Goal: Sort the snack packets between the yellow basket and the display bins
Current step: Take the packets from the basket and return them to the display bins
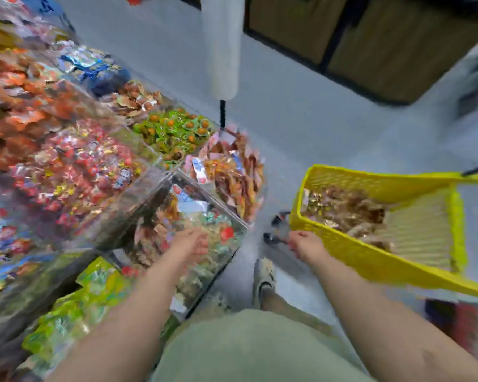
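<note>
Frame heavily motion-blurred; readings limited accordingly. Left hand (192, 242) was stretched over the nearest display bin (221, 208), above its mixed packets; fingers smeared by blur, so I could not tell whether they were spread or pinching anything. Right hand (305, 244) sat at the near corner of the yellow basket (351, 255), fingers curled inward; whether they gripped the wall or closed on nothing could not be resolved. The snack packets (340, 209) still to be sorted lay heaped in the left end of the basket, brown and gold wrappers, the rest of its floor showing bare. Risks, as judged: the basket appeared tilted, so a tug at its corner could slide the heap or tip packets to the floor; the neighbouring bins hold similar brown wrappers, so a packet could land in the wrong compartment; packets in the bin behind the nearest were piled above its rim and a brushing forearm could knock some out. Counts: hands, two; yellow basket, one; display bins, at least seven distinguishable, including one of green-and-orange packets (174, 130) and one of red packets (75, 172), exact total uncertain; packets in the basket, too blurred to count.
</note>
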The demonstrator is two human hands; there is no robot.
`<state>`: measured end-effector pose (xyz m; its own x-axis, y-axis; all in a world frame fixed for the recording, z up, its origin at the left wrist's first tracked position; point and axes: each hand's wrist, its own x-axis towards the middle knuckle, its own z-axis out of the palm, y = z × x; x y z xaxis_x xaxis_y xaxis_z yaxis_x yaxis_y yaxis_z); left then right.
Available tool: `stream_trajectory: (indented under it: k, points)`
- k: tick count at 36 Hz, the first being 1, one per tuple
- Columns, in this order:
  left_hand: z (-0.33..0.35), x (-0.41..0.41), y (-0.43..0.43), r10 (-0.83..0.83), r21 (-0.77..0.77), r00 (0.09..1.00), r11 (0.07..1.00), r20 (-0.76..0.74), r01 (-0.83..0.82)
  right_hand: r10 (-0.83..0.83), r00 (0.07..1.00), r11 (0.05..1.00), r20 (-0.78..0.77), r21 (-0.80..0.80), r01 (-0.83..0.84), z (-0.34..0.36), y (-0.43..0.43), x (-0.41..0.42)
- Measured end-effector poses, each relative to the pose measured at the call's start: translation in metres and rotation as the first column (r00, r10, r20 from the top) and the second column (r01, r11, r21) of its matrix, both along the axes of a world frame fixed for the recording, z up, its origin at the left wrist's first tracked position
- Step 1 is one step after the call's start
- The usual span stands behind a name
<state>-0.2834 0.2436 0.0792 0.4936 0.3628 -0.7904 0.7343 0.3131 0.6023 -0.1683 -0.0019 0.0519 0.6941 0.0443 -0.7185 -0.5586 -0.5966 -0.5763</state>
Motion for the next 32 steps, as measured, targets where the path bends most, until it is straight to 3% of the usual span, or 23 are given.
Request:
stream_trajectory:
  k: [3, 7, 10, 17, 23, 32]
  points:
    - [-0.024, 0.0, -0.034, -0.126, -0.054, 0.987, 0.991, -0.103, 0.121, -0.235, 0.966, 0.972, -0.111, -0.06, 0.229, -0.015, -0.077, -0.034]
    - [-0.043, 0.0, -0.069, -0.297, -0.108, 0.912, 0.955, -0.283, 0.278, -0.498, 0.826, 0.866, -0.263, -0.109, 0.488, -0.027, -0.159, -0.081]
    - [-0.053, 0.003, -0.09, -0.371, -0.169, 0.857, 0.928, -0.358, 0.331, -0.587, 0.751, 0.808, -0.303, -0.157, 0.568, -0.031, -0.207, -0.109]
    - [-0.064, 0.036, -0.147, -0.414, -0.025, 0.799, 0.893, -0.436, 0.449, -0.724, 0.595, 0.671, -0.348, -0.159, 0.724, -0.029, -0.289, -0.114]
    - [-0.065, 0.085, -0.203, -0.417, 0.001, 0.847, 0.897, -0.33, 0.442, -0.682, 0.668, 0.718, -0.299, -0.097, 0.689, -0.021, -0.335, -0.059]
    - [-0.064, 0.133, -0.22, -0.496, -0.01, 0.773, 0.844, -0.395, 0.536, -0.666, 0.651, 0.721, -0.364, -0.09, 0.687, -0.024, -0.335, -0.014]
